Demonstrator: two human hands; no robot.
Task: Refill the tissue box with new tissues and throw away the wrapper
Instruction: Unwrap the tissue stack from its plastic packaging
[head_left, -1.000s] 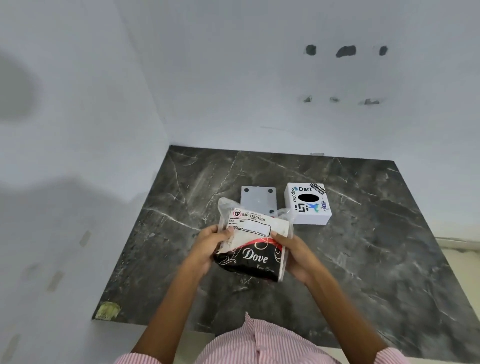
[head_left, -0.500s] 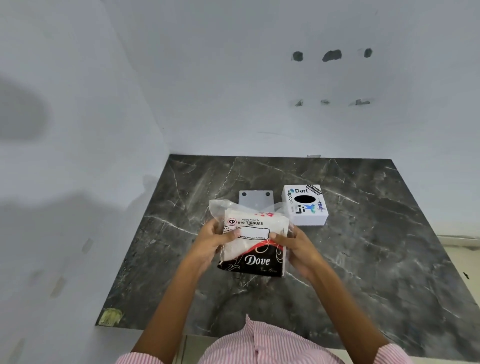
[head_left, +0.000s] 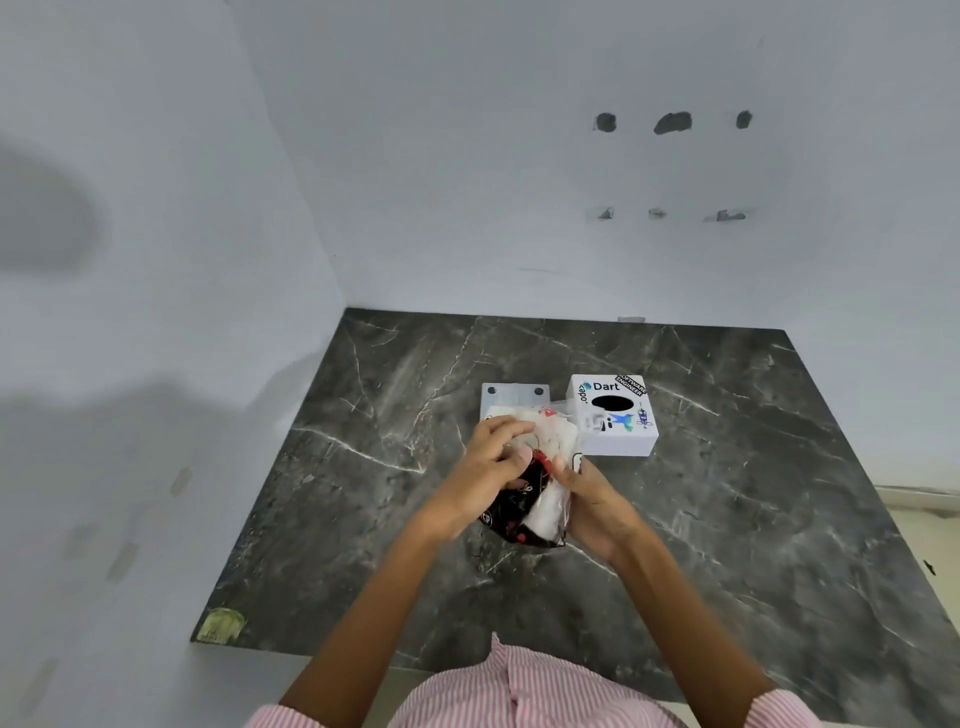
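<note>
Nearest the cam, a pink-striped shirt (head_left: 524, 691) fills the bottom edge, w/ both bare forearms reaching fwd over the dark marble slab (head_left: 753, 519). A yellowish sticker (head_left: 221, 623) is seen at the slab's near-left corner.

Mid-slab, the tissue pack (head_left: 535, 499) is held up off the surface between both hands, tilted, its black printed end toward the cam and its clear end away. White tissues (head_left: 558, 439) are seen bunched at the far, open end of the wrapper, blurred by motion. The left hand (head_left: 488, 467) is laid over the pack's top-left, fingers curled down and closed on the plastic near the tissues. The right hand (head_left: 592, 499) is cupped along the pack's right side, fingers wrapped round it, thumb pressed on the top edge. Exactly what the left fingertips pinch, wrapper or tissue, can't be told thru the blur.

Just beyond the pack, a grey plate (head_left: 514, 397) w/ two dark holes at its far corners is lying flat on the slab, its near part hidden by the tissues. Just right of it the white tissue box (head_left: 615, 421) is stood on the slab, black oval slot on top, stickers round it incl. "Dart". The pack's far end is seen overlapping the box's left edge; touching or not can't be told.

Farthest back, the slab is met by white walls (head_left: 467, 156) at the left corner; dark holes (head_left: 672, 122) are dotted high on the back wall.
</note>
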